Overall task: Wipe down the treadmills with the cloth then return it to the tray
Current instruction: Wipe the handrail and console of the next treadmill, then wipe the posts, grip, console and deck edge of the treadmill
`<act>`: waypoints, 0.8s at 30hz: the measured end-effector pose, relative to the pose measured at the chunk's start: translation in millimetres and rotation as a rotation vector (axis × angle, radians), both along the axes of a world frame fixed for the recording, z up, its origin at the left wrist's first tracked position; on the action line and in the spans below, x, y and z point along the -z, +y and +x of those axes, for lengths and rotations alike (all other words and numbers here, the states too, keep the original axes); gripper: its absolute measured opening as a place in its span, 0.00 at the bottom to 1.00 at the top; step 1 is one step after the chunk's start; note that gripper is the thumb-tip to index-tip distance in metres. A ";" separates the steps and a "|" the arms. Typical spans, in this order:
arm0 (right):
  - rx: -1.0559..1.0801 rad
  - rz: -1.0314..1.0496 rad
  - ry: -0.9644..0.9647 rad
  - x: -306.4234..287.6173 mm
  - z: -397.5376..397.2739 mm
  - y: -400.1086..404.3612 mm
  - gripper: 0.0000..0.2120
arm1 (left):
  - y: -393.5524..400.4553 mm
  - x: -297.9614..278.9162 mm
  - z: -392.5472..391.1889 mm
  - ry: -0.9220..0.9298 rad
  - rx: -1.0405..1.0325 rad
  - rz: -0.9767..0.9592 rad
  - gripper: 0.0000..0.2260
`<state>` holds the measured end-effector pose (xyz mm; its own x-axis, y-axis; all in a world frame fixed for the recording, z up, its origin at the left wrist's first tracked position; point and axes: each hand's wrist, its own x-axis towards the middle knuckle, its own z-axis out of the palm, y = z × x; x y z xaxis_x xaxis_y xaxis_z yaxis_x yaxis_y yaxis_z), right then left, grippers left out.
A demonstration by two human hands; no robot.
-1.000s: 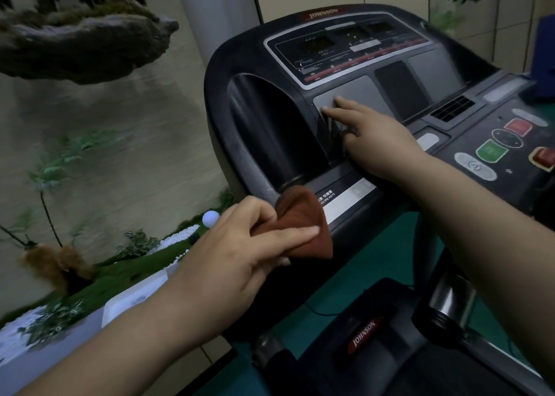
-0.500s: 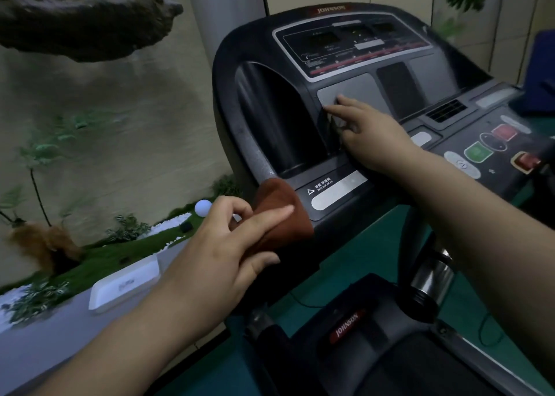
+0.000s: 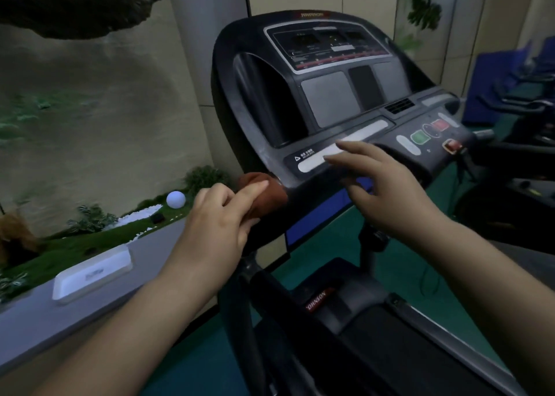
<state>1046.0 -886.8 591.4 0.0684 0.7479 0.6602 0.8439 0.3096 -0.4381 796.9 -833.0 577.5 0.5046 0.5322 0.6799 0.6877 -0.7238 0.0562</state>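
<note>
Nearest the camera, on the grey ledge, the white tray lies without the cloth, so the return is not yet done. Beyond it, the brown cloth is pinched in the left hand and pressed against the treadmill console's lower-left edge; wiping appears unfinished. The right hand is held open, empty, apparently just above the console.

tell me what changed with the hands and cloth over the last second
The right hand left the grey console panel it was pressing and pulled back toward the person; it now hovers open over the white strip, touching nothing clearly. The left hand slid the brown cloth down from the handrail base to the console's lower left corner. The left hand's grip on the cloth is unchanged, and the white tray remains on the ledge.
</note>
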 end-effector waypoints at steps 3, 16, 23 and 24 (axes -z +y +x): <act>0.031 -0.026 0.011 20.4 -4.4 -38.2 0.24 | -24.2 16.6 -3.1 -0.054 0.068 -0.075 0.25; 0.267 -0.436 0.004 119.5 38.0 -192.0 0.20 | -126.6 89.1 -4.6 -0.122 -0.014 -0.345 0.27; 0.264 -0.540 -0.021 146.4 60.1 -247.9 0.20 | -204.8 117.9 4.0 -0.052 -0.150 -0.442 0.25; 0.255 -0.552 -0.027 150.5 62.7 -257.1 0.20 | -219.4 124.2 6.5 -0.047 -0.177 -0.469 0.25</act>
<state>1108.8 -1143.9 440.9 0.2793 0.9426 0.1831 0.8746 -0.1710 -0.4537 803.5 -1052.4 453.3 0.3537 0.8603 0.3671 0.7862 -0.4860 0.3816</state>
